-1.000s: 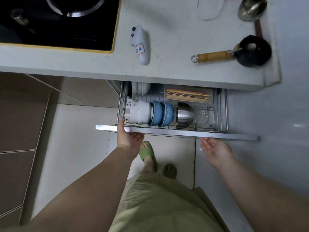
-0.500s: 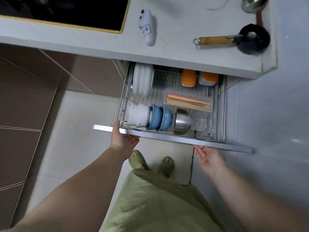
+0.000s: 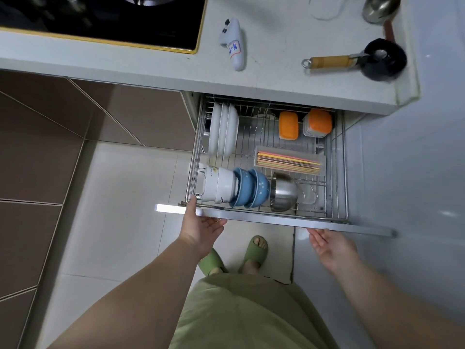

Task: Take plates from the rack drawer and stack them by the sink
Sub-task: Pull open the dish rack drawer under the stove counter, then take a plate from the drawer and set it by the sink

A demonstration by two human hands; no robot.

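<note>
Open wire rack drawer [image 3: 340, 152] beneath the bench [image 3: 276, 79], white plates [image 3: 224, 129] upright at its rear left, bowls in front; left hand [image 3: 198, 227] holding the front rail [image 3: 276, 220], right hand [image 3: 329, 245] open-palmed just under it.
</note>
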